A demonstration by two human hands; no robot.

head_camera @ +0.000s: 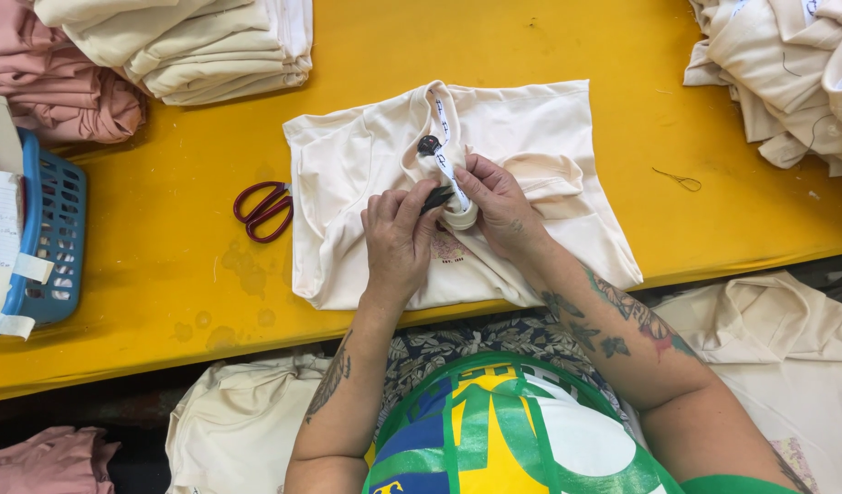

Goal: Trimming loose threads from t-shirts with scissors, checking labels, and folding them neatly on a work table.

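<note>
The yellow worktop (530, 46) fills most of the view, and on it, at the centre, a cream T-shirt (540, 137) lies folded, neck end towards twelve o'clock, with a small printed motif on its chest partly hidden by the hands. Stacks of garments ring it: a folded cream pile (192, 41) at eleven o'clock, a pink pile (55, 87) at ten o'clock, and a looser heap of cream shirts (777, 73) at two o'clock. More cream shirts (787, 348) lie below the worktop's near edge at about four and seven o'clock. A blue plastic basket (50, 238) stands at nine o'clock, with paper slips and tape hanging on it.

Red-handled scissors (263, 210) lie on the worktop, touching or just beside the shirt's left edge. A loose bit of dark thread (677, 178) lies at three o'clock, well apart from the shirt.

Both hands meet over the shirt's chest. The right hand (503, 206) has its fingers closed around a white roll of printed tape or label ribbon (459, 216), whose free end runs up to the neckline, where a small dark round tag or button (428, 144) sits. The left hand (398, 233) pinches a small black tool (436, 197), probably a clip or snips, against the ribbon.

By the look of it, the labelling of this shirt is mid-way: ribbon laid at the collar, not yet cut free. Which piles are finished cannot be told.
</note>
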